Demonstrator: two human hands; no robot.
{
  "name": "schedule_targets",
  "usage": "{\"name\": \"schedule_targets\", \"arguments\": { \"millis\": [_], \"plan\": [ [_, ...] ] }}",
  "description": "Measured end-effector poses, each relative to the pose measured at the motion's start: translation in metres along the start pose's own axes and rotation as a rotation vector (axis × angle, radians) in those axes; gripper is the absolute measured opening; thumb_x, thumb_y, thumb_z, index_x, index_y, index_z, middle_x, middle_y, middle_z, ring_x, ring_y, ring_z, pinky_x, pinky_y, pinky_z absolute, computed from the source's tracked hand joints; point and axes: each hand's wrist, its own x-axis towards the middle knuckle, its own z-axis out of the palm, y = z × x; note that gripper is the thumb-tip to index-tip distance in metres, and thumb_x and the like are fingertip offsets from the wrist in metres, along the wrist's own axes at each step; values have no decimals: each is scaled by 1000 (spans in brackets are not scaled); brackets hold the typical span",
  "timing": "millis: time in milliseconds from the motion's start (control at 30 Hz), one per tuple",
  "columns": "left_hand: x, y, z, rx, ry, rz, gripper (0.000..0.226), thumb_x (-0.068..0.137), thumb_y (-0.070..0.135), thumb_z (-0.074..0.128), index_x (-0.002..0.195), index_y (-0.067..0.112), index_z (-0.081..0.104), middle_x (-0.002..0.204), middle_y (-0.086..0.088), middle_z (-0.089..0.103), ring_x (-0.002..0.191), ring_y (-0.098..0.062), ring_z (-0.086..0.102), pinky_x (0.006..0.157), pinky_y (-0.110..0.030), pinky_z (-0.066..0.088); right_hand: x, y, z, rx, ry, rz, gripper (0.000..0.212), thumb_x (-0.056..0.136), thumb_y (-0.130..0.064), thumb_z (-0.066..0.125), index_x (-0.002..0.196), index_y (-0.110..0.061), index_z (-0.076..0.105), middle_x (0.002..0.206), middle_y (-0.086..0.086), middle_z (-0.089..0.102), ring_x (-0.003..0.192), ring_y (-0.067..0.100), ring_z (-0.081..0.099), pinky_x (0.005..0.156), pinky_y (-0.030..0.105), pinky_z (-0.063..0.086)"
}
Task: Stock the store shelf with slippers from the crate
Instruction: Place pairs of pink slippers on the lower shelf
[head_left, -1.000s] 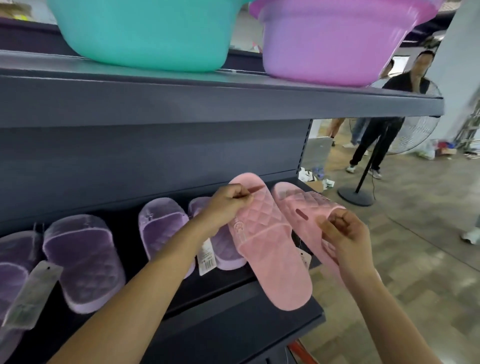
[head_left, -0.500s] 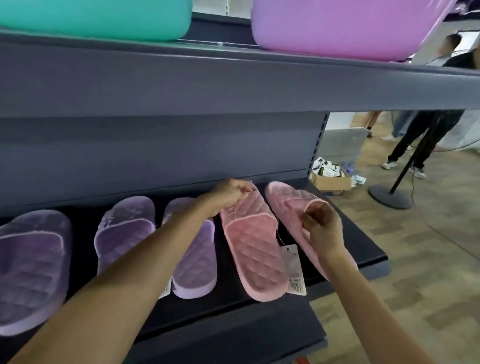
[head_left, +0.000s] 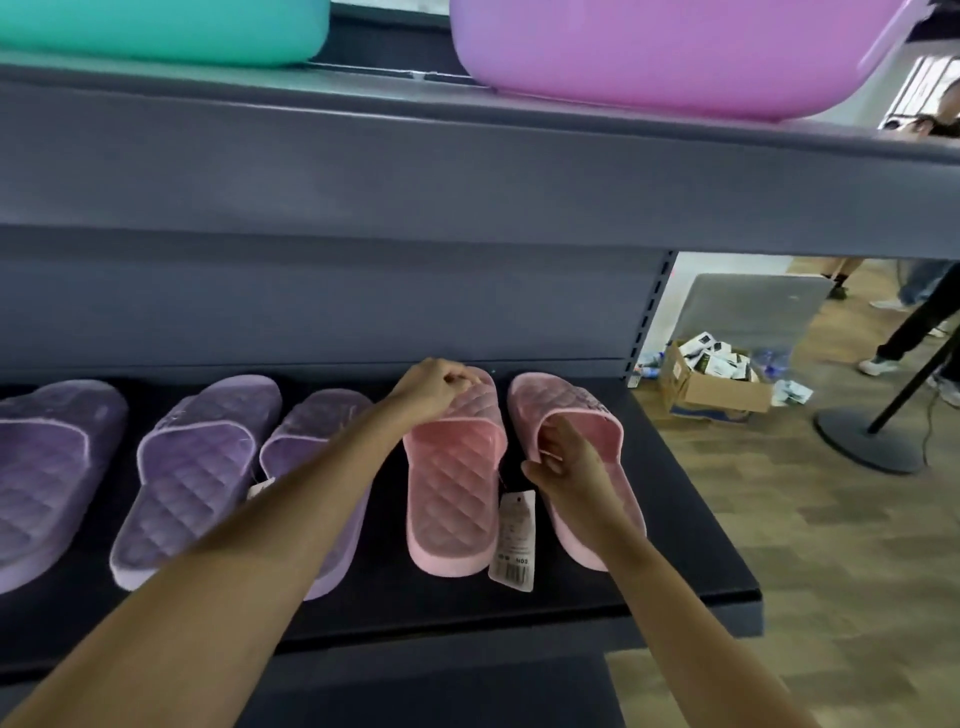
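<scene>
Black shelf (head_left: 685, 525) holds pink slippers (head_left: 452, 499); wood-look floor (head_left: 841, 582) alongside

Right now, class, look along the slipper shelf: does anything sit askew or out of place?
The right pink slipper splays outward, heel angled toward the shelf end, not parallel with the left pink slipper; the right hand holds its strap. Behind, packets lie scattered on the floor around a cardboard box.
</scene>
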Motion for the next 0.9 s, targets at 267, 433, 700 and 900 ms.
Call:
{"name": "schedule_targets", "arguments": {
  "millis": [267, 433, 700, 900],
  "plan": [
    [-52, -3, -22, 50, 162, 18, 30, 88, 17, 59, 116, 7, 60, 117, -10, 62, 110, -24, 57, 91, -25, 38, -16, -34, -27, -593, 248, -300, 17, 85, -19, 57, 99, -12, 62, 105, 3, 62, 84, 23, 56, 61, 28, 39],
    [-111, -16, -51, 192, 260, 29, 63, 74, 51, 40, 118, 11, 59, 122, -11, 58, 112, -29, 55, 98, -40, 41, -24, -52, -11, -702, 232, -522, 36, 74, -18, 74, 107, -7, 63, 104, 12, 67, 92, 32, 66, 74, 39, 52],
    [-242, -64, -105, 383, 440, -47, 59, 76, 44, 33, 121, 13, 57, 123, -7, 56, 113, -32, 53, 92, -43, 43, -63, -98, 64, -650, 99, -615, 51, 74, -18, 74, 120, -5, 57, 115, 18, 62, 102, 40, 60, 88, 48, 47],
    [-365, -114, -159, 502, 538, -194, 50, 84, 42, 39, 125, 16, 53, 129, -5, 51, 114, -31, 52, 94, -44, 40, -113, -148, 150, -587, 30, -731, 51, 70, -20, 75, 116, -7, 59, 109, 16, 65, 97, 38, 62, 81, 46, 50]
  ]
}}
